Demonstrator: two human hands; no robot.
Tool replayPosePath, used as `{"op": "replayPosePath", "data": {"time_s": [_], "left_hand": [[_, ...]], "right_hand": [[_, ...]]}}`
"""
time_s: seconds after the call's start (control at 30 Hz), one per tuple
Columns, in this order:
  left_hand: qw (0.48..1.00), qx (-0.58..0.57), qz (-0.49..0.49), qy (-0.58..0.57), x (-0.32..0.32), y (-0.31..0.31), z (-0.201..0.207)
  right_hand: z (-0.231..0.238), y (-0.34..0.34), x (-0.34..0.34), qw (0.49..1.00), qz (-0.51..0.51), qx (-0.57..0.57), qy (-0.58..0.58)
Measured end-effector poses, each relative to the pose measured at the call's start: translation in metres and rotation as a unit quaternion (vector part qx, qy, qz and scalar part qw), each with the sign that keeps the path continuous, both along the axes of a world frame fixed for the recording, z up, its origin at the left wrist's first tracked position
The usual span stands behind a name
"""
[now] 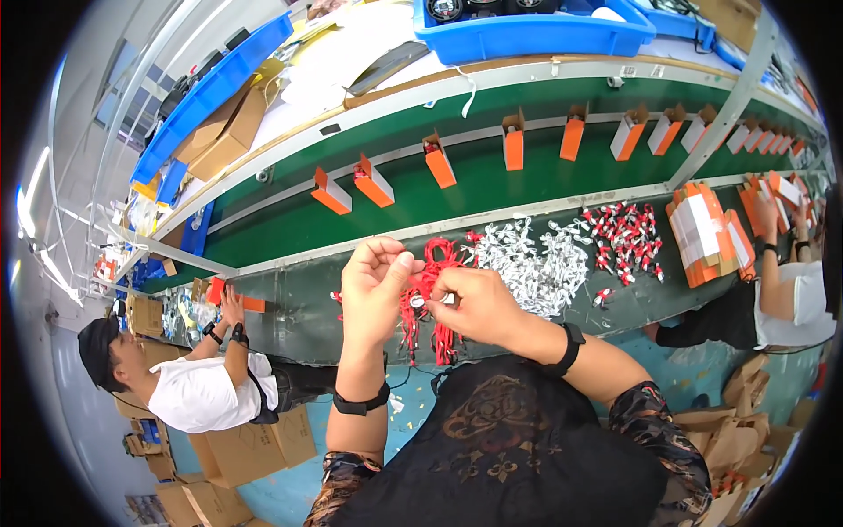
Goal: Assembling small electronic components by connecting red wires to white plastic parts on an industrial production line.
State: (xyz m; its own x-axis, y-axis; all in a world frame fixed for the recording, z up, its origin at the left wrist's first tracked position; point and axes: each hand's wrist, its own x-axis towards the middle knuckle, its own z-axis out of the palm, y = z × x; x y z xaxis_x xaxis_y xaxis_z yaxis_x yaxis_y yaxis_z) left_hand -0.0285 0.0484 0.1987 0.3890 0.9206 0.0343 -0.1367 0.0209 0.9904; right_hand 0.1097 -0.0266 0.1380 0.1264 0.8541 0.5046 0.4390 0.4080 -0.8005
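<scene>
Above the dark worktable, my left hand is raised with thumb and fingers pinched together; whatever lies between them is hidden. Close beside it, my right hand has its fingers curled round a small white piece, only partly visible. A bundle of red cords lies behind and below both hands. To its right spreads a heap of small white looped pieces. Farther right sits a smaller pile of red-and-white pieces.
Beyond the table, a green conveyor carries a row of open orange-and-white boxes. Stacked flat cartons lie at right. A co-worker at left handles an orange box; another person's hands work at right. Blue trays stand above.
</scene>
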Motion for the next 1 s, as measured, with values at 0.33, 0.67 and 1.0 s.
{"op": "replayPosePath", "data": {"time_s": [0.33, 0.67, 1.0], "left_hand": [[0.934, -0.289, -0.092, -0.190, 0.015, -0.046, -0.098], [0.997, -0.052, -0.051, 0.025, 0.010, -0.045, -0.090], [0.992, 0.021, -0.120, 0.019, 0.015, -0.033, -0.075]], "right_hand": [[0.000, 0.001, 0.014, 0.907, 0.129, -0.159, 0.367], [0.003, 0.003, 0.045, 0.959, -0.129, 0.072, -0.241], [0.003, -0.009, 0.056, 0.869, 0.182, -0.178, 0.425]]}}
